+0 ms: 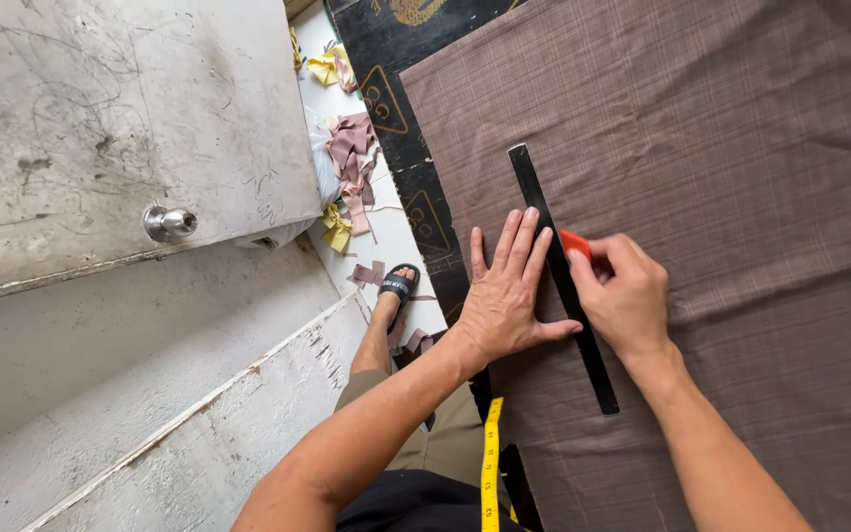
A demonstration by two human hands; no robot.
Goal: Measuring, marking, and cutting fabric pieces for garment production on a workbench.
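The ruler (pixel 561 271), long, black and stiff, lies flat on soft brown cloth (pixel 741 197) under the left hand (pixel 506 296), fingers spread pressing it. It could slide; hold near its middle. The right hand (pixel 625 296) pinches orange chalk (pixel 574 241) beside it.

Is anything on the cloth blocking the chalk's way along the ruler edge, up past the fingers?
Nothing visible does. The right hand holds the orange chalk against the black ruler, which the left hand presses flat on the brown checked fabric. Beyond the chalk, the ruler's right edge lies bare.
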